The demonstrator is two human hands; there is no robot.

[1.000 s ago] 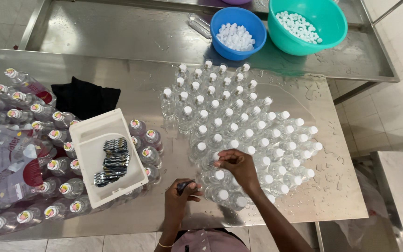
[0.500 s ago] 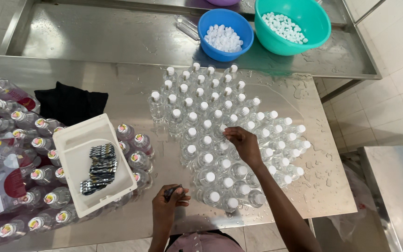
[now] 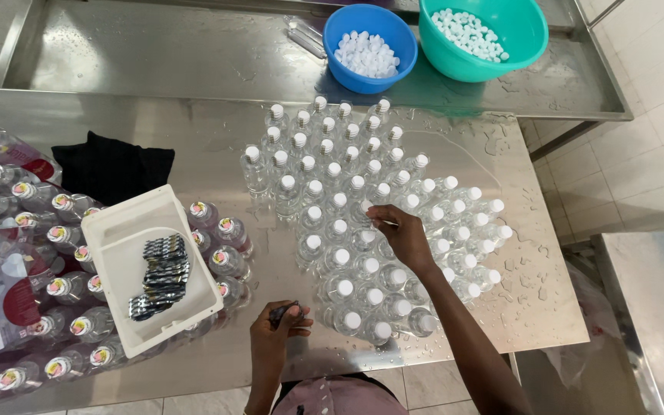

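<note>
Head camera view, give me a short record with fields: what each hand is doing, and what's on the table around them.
left hand: near the table's front edge, pinching a small dark item
right hand: reaching over the capped clear bottles, fingertips at one white cap
white tray: holds a pile of dark strips, rests on labelled bottles
blue bowl: white caps inside
green bowl: white caps inside
black cloth: lies on the steel table
</note>
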